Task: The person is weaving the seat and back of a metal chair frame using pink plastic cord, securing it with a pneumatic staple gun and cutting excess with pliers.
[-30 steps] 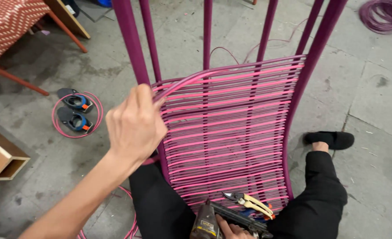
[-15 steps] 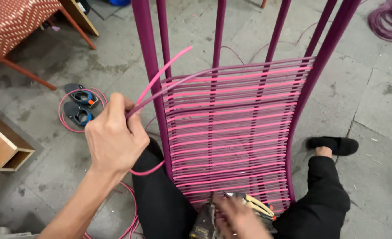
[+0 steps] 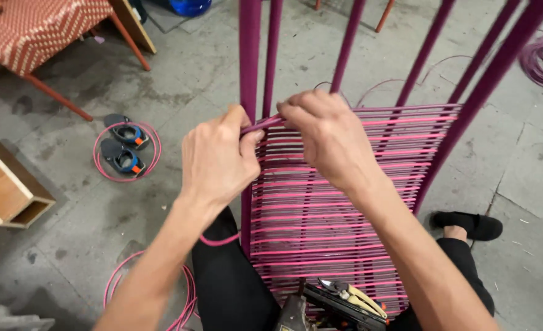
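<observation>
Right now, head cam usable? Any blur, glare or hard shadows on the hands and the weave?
Head view: sharp; left hand and right hand show no motion blur where they pinch the pink cord. Light is soft and even, no glare on the purple frame, only faint shadows on the concrete floor. Frame bars splay toward the top edge.

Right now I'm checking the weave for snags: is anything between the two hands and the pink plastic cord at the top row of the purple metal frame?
Nothing visible. The left hand and right hand both already pinch the pink plastic cord beside the purple metal frame.
</observation>
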